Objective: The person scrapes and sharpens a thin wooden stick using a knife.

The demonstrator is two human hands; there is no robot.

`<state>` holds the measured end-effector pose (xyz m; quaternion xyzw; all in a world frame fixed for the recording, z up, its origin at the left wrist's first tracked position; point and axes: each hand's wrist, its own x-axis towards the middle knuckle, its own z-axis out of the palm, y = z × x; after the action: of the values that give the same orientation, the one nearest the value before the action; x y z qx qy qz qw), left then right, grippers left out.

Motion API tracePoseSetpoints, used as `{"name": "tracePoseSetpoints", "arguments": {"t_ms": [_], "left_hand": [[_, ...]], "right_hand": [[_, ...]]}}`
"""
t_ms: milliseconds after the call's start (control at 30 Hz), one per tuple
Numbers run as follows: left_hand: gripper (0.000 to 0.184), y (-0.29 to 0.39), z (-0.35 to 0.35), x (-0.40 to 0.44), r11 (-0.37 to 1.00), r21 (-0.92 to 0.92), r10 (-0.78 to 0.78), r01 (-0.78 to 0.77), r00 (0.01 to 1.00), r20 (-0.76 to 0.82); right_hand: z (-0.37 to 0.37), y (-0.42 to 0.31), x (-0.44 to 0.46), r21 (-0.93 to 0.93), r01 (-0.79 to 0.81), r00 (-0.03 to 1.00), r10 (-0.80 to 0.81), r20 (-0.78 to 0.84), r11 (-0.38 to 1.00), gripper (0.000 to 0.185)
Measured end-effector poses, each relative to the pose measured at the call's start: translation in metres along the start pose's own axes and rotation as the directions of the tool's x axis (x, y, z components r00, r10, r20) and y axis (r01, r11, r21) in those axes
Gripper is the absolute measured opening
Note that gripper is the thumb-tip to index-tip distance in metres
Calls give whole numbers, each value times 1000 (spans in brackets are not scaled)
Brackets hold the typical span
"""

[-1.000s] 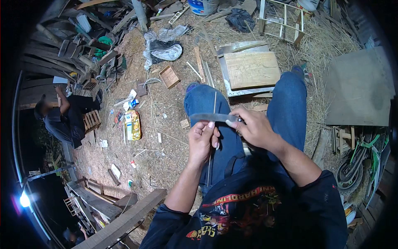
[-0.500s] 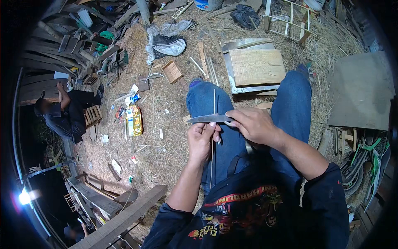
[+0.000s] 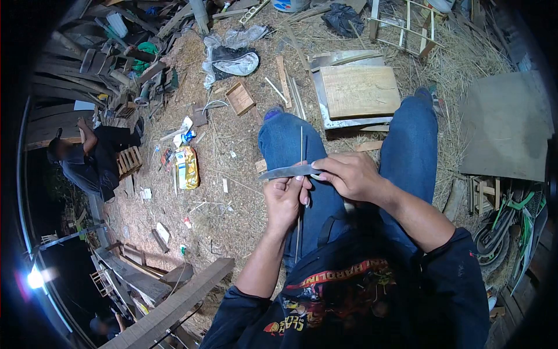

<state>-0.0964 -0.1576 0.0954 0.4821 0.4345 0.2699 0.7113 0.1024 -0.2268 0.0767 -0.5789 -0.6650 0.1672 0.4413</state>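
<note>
A thin stick (image 3: 301, 142) runs lengthwise over the thigh on the left side of the view. My left hand (image 3: 283, 200) is closed round it in a pinch, below a knife (image 3: 285, 172). The knife's handle is in my right hand (image 3: 350, 177), mostly hidden by the fingers. Its blade points left, lies across the stick and is slightly tilted, just above the left thumb. Both hands are close together over the blue jeans.
A wooden board (image 3: 360, 90) lies beyond the knees, with a small wooden box (image 3: 240, 98) to its left. A yellow package (image 3: 186, 167) is on the littered ground. Another person (image 3: 96, 157) sits at the left. A wooden beam (image 3: 174, 302) crosses the lower left.
The knife blade has shifted slightly down along the stick toward my left hand and tilted a little. Both hands keep their hold, and the view has shifted slightly.
</note>
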Motion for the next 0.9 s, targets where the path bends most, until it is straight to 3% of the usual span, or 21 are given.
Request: {"name": "tracePoseSetpoints", "arguments": {"t_ms": [500,600,700,800,900], "left_hand": [[26,0,-1,-2,1000,18,-25,25,1000,-15],[28,-3,-12,2,996,54,-75,74,997,14],[29,4,-3,-2,996,31,-84,84,996,-1],[28,5,-2,-2,996,-14,-91,91,996,4],[31,5,-1,-1,997,-15,-77,77,997,3]], "right_hand": [[2,5,1,-111,48,997,-55,-55,993,17],[-1,10,3,-113,16,999,-19,-31,993,16],[-7,24,8,-68,-192,973,181,-142,979,14],[-3,18,7,-61,-66,983,55,-177,996,15],[9,7,-2,-19,-55,997,54,-48,998,19]]}}
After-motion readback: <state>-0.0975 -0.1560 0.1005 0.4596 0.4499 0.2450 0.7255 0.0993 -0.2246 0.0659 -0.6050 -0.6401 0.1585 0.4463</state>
